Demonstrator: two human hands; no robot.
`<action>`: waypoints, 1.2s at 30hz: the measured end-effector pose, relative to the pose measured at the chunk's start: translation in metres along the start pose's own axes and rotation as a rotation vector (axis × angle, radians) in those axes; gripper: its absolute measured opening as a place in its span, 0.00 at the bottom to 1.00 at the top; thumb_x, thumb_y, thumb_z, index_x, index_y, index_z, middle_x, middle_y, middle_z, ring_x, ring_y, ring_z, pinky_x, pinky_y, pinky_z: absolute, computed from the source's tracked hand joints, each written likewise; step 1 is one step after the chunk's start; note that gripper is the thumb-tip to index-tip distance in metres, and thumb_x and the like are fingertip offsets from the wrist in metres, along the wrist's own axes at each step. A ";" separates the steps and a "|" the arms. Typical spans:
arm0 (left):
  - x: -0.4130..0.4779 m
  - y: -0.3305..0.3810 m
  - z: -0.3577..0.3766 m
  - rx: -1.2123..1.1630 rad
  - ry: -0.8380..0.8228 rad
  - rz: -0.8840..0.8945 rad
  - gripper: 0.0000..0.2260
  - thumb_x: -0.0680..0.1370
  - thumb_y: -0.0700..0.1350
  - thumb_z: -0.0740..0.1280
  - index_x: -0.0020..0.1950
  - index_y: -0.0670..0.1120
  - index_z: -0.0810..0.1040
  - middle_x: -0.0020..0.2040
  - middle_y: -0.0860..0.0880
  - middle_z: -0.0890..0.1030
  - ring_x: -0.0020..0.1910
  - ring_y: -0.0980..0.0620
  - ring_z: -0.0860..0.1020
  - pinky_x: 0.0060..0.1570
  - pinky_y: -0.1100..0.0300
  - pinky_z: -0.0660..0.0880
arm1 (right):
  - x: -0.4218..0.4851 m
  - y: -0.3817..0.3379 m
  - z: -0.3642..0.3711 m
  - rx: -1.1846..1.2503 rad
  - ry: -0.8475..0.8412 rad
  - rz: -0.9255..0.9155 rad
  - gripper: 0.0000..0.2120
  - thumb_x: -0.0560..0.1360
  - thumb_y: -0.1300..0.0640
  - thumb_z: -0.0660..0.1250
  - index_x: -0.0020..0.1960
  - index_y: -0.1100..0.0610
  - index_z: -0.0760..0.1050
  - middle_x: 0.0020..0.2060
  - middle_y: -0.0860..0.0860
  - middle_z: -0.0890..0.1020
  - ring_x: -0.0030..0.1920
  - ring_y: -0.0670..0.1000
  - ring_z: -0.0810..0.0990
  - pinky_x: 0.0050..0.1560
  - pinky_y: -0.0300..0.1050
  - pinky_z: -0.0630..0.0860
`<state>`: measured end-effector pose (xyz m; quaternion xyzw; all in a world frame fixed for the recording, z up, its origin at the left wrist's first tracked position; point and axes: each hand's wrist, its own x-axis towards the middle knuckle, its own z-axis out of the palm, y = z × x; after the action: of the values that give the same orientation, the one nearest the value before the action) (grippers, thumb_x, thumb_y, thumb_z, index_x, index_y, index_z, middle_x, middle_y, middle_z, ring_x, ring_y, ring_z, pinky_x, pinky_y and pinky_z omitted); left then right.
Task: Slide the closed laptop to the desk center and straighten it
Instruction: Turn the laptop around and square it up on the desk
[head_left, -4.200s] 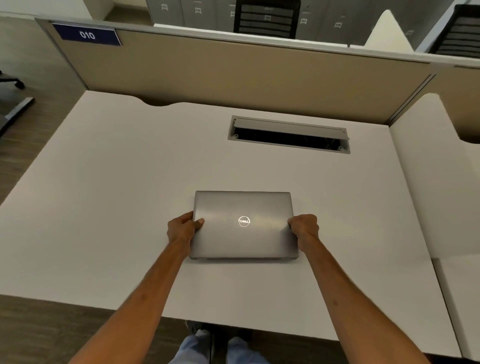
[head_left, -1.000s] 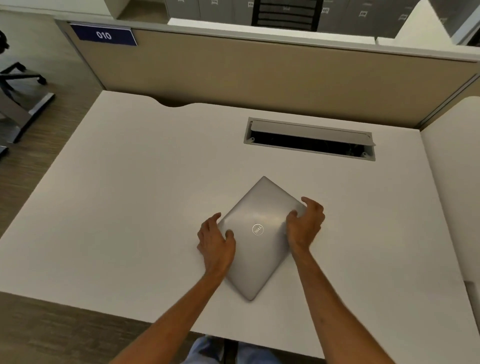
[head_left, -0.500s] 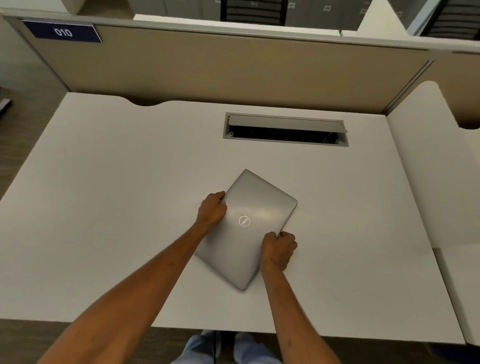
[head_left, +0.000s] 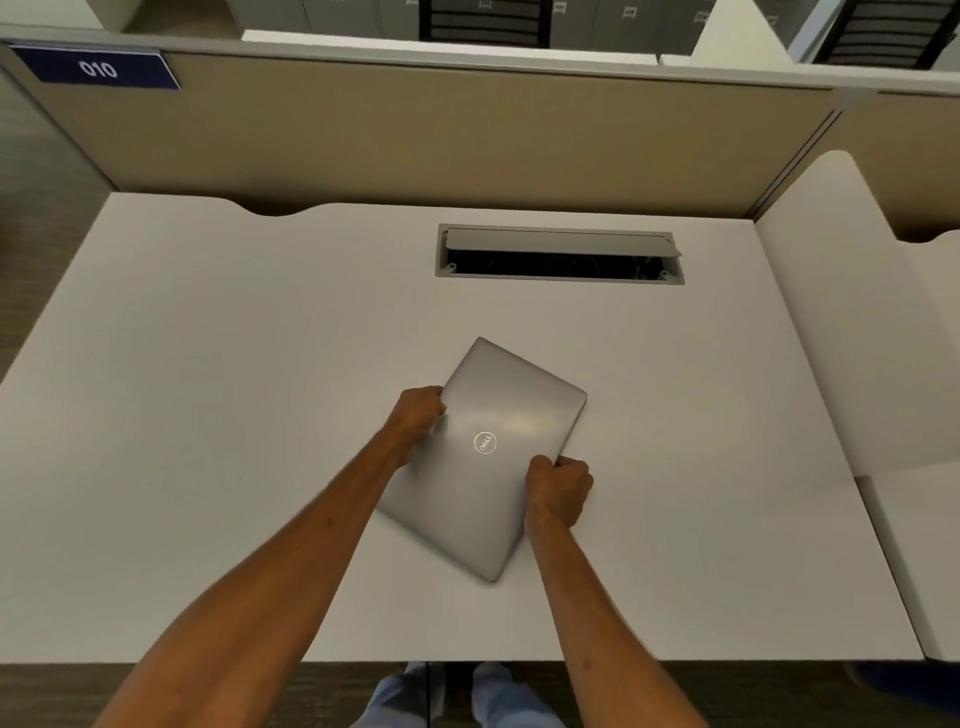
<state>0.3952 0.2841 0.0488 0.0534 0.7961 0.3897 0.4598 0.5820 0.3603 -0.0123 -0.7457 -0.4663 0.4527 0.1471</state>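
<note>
A closed silver laptop (head_left: 498, 415) with a round logo lies on the white desk (head_left: 208, 415), a little right of the middle and turned askew, one corner pointing at me. My left hand (head_left: 418, 413) grips its upper left edge. Curled fingers of my right hand (head_left: 561, 488) hold its lower right edge. Both forearms reach in from below.
An open cable hatch (head_left: 558, 254) is sunk into the desk behind the laptop. A beige partition (head_left: 467, 140) with a blue "010" label (head_left: 96, 67) closes the far edge. A second white desk (head_left: 857, 338) adjoins on the right. My feet show below the near edge.
The laptop went from square to askew. In the last second both hands shifted from resting on the lid to gripping opposite edges; since half a second ago it has barely moved.
</note>
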 end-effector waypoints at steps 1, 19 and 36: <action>0.000 -0.003 0.000 -0.029 -0.004 -0.006 0.11 0.78 0.33 0.62 0.52 0.48 0.79 0.48 0.45 0.77 0.36 0.51 0.70 0.37 0.58 0.64 | 0.003 0.002 0.001 -0.001 -0.013 0.005 0.16 0.66 0.54 0.66 0.50 0.62 0.80 0.51 0.59 0.83 0.46 0.63 0.83 0.43 0.50 0.79; -0.020 -0.060 -0.004 -0.483 0.125 -0.164 0.10 0.82 0.40 0.63 0.57 0.47 0.83 0.54 0.48 0.82 0.50 0.48 0.76 0.48 0.54 0.71 | 0.041 -0.054 -0.011 -0.193 -0.225 -0.195 0.11 0.66 0.61 0.68 0.45 0.66 0.82 0.33 0.52 0.80 0.35 0.56 0.77 0.40 0.45 0.75; -0.068 -0.085 0.039 -0.797 0.237 -0.138 0.15 0.76 0.30 0.60 0.51 0.46 0.82 0.47 0.47 0.81 0.46 0.48 0.74 0.46 0.55 0.70 | 0.066 -0.085 0.003 -0.381 -0.402 -0.279 0.04 0.65 0.60 0.70 0.39 0.59 0.80 0.34 0.54 0.83 0.36 0.56 0.80 0.39 0.45 0.76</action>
<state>0.4874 0.2180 0.0279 -0.2272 0.6323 0.6389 0.3748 0.5421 0.4591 0.0056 -0.5841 -0.6605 0.4708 -0.0295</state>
